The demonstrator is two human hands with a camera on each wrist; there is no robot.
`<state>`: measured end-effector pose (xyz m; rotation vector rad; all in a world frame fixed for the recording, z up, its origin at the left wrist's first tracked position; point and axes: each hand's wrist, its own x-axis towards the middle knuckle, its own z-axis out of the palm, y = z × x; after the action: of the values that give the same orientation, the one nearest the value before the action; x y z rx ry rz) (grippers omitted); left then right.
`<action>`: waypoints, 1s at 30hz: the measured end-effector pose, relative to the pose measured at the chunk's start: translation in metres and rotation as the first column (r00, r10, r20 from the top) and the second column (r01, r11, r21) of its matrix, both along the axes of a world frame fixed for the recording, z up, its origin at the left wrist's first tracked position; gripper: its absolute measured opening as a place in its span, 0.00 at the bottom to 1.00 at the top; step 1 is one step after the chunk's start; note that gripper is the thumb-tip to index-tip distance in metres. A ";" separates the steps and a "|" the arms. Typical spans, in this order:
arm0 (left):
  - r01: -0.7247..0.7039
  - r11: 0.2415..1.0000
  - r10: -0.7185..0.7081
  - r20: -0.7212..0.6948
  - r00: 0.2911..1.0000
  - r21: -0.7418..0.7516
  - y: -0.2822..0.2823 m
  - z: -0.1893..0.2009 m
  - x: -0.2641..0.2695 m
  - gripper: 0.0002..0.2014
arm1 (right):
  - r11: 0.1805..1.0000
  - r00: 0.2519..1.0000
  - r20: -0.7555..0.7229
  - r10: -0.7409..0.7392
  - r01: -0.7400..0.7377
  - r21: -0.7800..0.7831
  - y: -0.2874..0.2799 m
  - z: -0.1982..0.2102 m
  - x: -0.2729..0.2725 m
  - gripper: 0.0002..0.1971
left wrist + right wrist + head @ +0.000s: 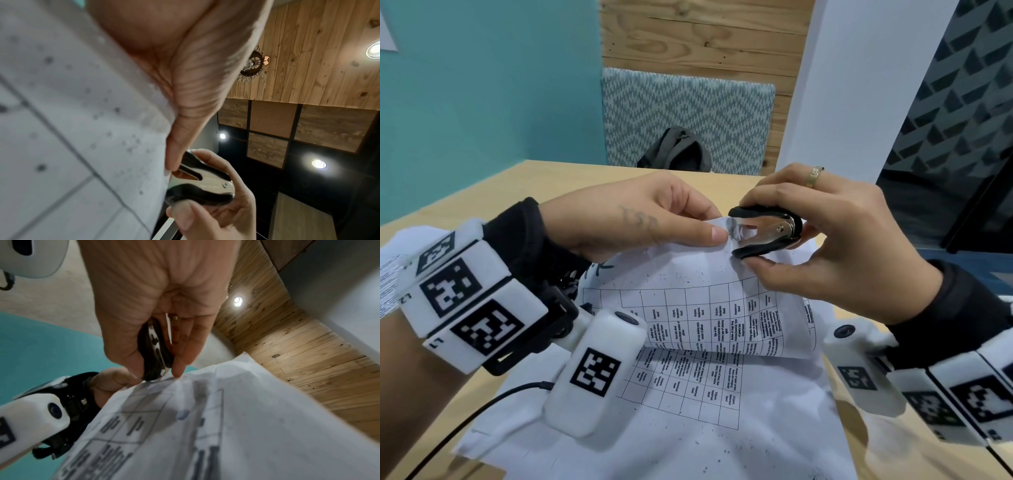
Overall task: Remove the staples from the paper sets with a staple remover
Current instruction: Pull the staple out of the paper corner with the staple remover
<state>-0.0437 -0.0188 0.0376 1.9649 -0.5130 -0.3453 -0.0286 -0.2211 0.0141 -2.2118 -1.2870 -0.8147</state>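
Observation:
A stapled paper set (698, 301) printed with a table is lifted off the table, its far corner raised. My left hand (640, 219) pinches that corner between thumb and fingers. My right hand (825, 240) grips a black and chrome staple remover (763, 233) between thumb and fingers, its claws set against the paper's corner just right of my left thumb. In the left wrist view the staple remover (203, 183) meets the paper's edge (102, 129). In the right wrist view the staple remover (155, 352) points down at the paper corner (185, 402). The staple itself is hidden.
More loose printed sheets (688, 428) lie under the held set on the wooden table (482, 192). Another paper (387, 281) lies at the left edge. A dark bag (674, 150) sits on a cushioned seat behind the table. A cable (465, 421) runs from my left wrist.

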 end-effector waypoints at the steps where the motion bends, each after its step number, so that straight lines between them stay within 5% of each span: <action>1: 0.001 1.000 -0.001 0.002 1.000 -0.001 0.000 0.000 0.000 0.08 | 1.000 1.000 0.002 -0.002 0.002 0.000 0.000 0.000 0.000 0.17; 20: 0.040 0.998 -0.040 0.004 0.999 -0.044 -0.001 -0.003 0.001 0.05 | 1.000 0.996 0.082 0.016 -0.014 -0.026 -0.003 0.002 0.002 0.16; 26: -0.102 0.984 0.104 0.005 0.995 -0.147 -0.002 -0.002 0.002 0.05 | 0.984 0.988 -0.126 0.086 -0.064 0.166 -0.009 0.005 0.007 0.16; 30: -0.091 0.979 0.082 -0.057 0.995 -0.185 -0.002 0.000 0.001 0.05 | 0.992 0.996 -0.069 0.054 -0.046 0.115 -0.009 0.006 0.007 0.16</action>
<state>-0.0428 -0.0210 0.0371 1.7859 -0.4113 -0.2799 -0.0220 -0.2305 0.0204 -2.0920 -1.2259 -0.7632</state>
